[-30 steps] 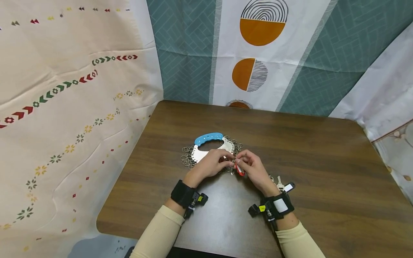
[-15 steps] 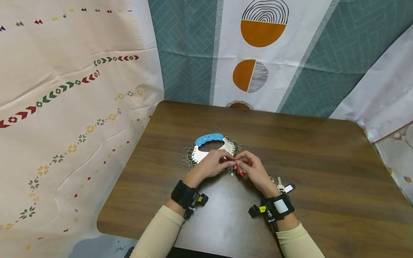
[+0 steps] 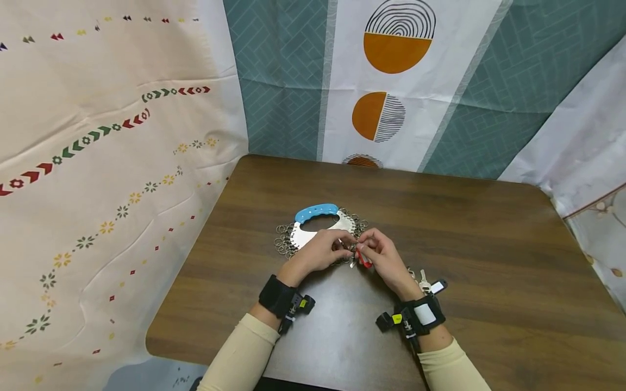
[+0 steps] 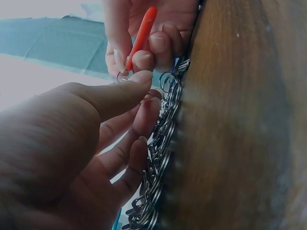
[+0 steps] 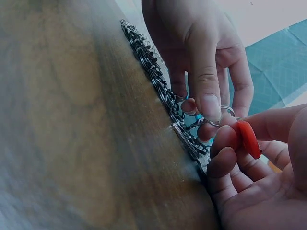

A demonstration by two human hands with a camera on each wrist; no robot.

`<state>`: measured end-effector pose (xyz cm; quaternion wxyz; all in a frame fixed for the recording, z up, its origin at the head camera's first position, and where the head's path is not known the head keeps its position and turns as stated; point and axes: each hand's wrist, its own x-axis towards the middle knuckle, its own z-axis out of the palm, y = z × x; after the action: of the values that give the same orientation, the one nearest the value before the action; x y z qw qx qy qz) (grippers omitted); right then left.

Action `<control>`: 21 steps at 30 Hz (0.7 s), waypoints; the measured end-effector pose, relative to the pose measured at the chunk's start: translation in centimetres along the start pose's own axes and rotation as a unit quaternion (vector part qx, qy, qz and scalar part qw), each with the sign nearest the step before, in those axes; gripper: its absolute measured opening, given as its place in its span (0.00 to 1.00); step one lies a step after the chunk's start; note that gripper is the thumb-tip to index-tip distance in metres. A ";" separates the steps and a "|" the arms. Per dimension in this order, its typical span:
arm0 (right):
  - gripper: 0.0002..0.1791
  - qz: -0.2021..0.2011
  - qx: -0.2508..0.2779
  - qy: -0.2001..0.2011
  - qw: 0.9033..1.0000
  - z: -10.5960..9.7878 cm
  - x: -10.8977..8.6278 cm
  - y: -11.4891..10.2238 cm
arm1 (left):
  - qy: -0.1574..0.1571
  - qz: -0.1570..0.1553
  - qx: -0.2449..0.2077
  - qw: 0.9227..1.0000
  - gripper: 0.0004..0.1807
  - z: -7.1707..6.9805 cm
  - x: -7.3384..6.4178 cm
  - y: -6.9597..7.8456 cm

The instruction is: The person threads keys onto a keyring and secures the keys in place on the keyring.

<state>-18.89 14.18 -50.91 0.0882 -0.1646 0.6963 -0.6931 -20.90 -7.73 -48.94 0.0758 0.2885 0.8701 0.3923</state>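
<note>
Pinching a small ring (image 5: 229, 109), the left hand (image 3: 326, 250) faces the right hand (image 3: 384, 254), which pinches a red piece (image 5: 248, 140) just beside it, maybe so neither tiny thing slips. They are at the near side of the white plate (image 3: 300, 235), which lies on the brown table (image 3: 464, 228), blue handle (image 3: 317, 211) facing away, perhaps so its many rings (image 4: 163, 132) sit close.
</note>
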 end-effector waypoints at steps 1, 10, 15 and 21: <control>0.08 -0.002 0.001 -0.001 1.000 0.0 0.0 0.0 | 0.002 -0.001 -0.001 1.000 0.14 0.0 0.0 0.0; 0.08 -0.014 0.004 -0.004 1.000 0.0 0.1 0.1 | 0.006 -0.001 0.002 1.000 0.14 0.0 0.1 0.1; 0.08 -0.016 -0.001 -0.004 1.000 0.0 0.2 0.1 | 0.008 -0.001 0.008 1.000 0.14 0.1 0.1 0.1; 0.07 -0.016 -0.006 -0.008 1.000 0.1 0.0 0.1 | 0.011 0.010 0.010 1.000 0.13 0.2 0.0 0.1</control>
<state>-18.85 14.09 -50.97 0.0812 -0.1820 0.6970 -0.6888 -20.80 -7.59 -49.00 0.0589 0.2936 0.8720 0.3873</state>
